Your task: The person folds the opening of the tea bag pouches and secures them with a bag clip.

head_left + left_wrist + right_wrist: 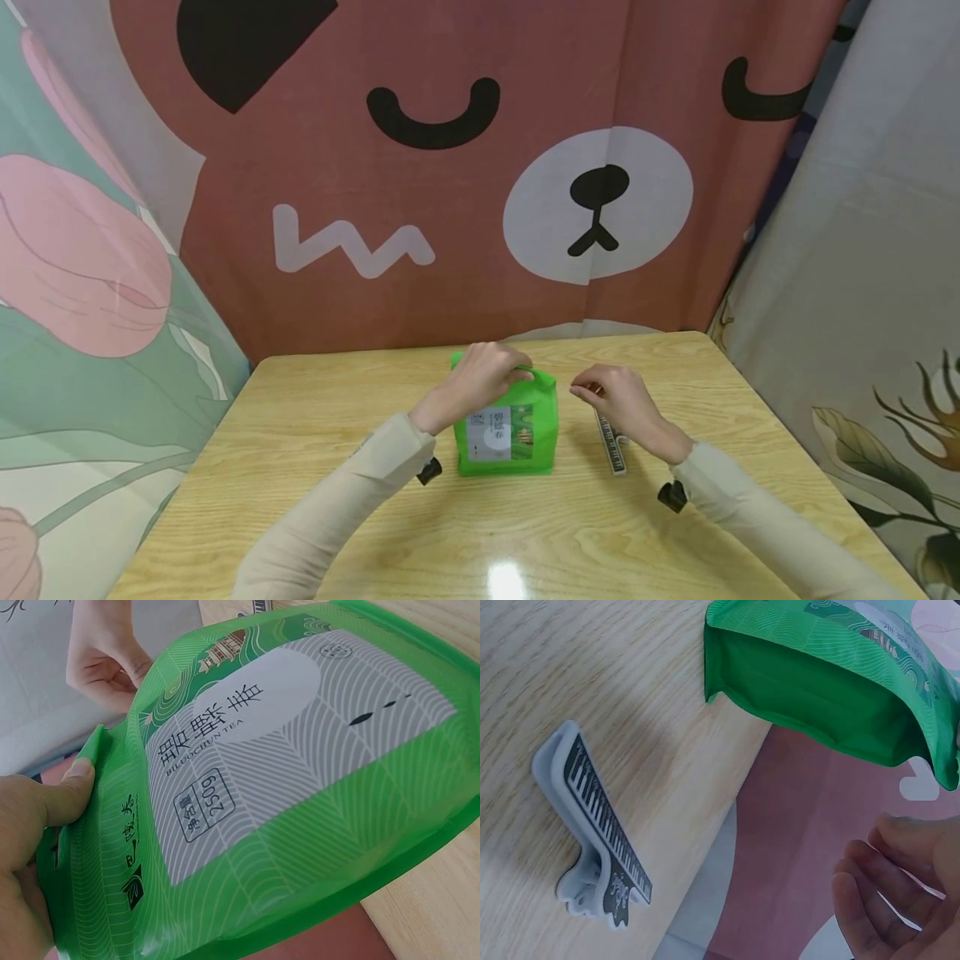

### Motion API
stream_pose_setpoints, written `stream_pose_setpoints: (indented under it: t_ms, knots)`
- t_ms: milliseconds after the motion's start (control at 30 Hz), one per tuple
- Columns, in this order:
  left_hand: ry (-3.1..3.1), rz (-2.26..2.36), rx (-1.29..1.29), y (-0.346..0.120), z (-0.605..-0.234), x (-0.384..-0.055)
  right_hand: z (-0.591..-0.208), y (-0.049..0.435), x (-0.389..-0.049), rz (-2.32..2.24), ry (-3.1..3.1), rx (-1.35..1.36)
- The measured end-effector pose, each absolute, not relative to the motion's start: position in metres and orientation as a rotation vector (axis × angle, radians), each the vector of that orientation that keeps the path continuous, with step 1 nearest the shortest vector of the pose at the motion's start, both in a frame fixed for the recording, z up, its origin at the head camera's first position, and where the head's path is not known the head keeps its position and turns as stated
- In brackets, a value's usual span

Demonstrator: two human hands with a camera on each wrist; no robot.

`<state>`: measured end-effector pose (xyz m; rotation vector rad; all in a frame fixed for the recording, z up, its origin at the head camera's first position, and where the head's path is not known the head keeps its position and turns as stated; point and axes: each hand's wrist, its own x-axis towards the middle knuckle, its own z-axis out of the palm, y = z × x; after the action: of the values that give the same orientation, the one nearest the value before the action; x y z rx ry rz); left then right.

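Observation:
A green tea bag [543, 433] with a grey label stands upright on the table. My left hand [483, 372] grips its top edge, the thumb [79, 771] pressing on the front face in the left wrist view. To the right of the bag, my right hand [618, 400] hovers apart from it, fingers [851, 900] loosely curled and holding nothing. Below that hand lies a white bag clip [592, 825] with a black piano-key pattern. In the head view the right hand partly covers the clip [611, 446].
The wooden table [337, 400] ends at a back edge just behind the bag. Beyond it hangs a brown curtain [465, 292] with a bear face. Patterned cloths flank the table on the left [90, 333] and right [847, 333].

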<state>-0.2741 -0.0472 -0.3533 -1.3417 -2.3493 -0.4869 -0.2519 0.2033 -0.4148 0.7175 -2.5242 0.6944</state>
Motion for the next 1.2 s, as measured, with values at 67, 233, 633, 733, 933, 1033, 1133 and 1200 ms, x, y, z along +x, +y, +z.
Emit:
stream_pose_setpoints:
  t_ms: [67,233,633,733,933,1033,1133,1200]
  knots:
    - [-2.352,-0.49,-1.337,-0.047,-0.353,-0.274,-0.417,0.205,-0.253,0.684,-2.523,0.719]
    - [-2.348,-0.497,-1.334,-0.046,-0.354,-0.275,-0.421,0.21,-0.255,0.671,-2.526,0.719]
    - [-2.359,-0.493,-1.326,-0.046,-0.354,-0.274,-0.431,0.22,-0.256,0.63,-2.558,0.684]
    - [-2.358,-0.49,-1.327,-0.046,-0.355,-0.275,-0.434,0.223,-0.257,0.616,-2.561,0.68]
    - [-2.357,-0.487,-1.328,-0.047,-0.355,-0.275,-0.438,0.228,-0.256,0.621,-2.58,0.673]
    - [-2.356,-0.492,-1.328,-0.047,-0.355,-0.275,-0.439,0.23,-0.256,0.624,-2.594,0.667]
    - [-2.352,-0.499,-1.328,-0.047,-0.355,-0.275,-0.44,0.233,-0.256,0.632,-2.61,0.651]
    - [-2.349,-0.506,-1.332,-0.047,-0.355,-0.274,-0.44,0.235,-0.255,0.631,-2.623,0.638]
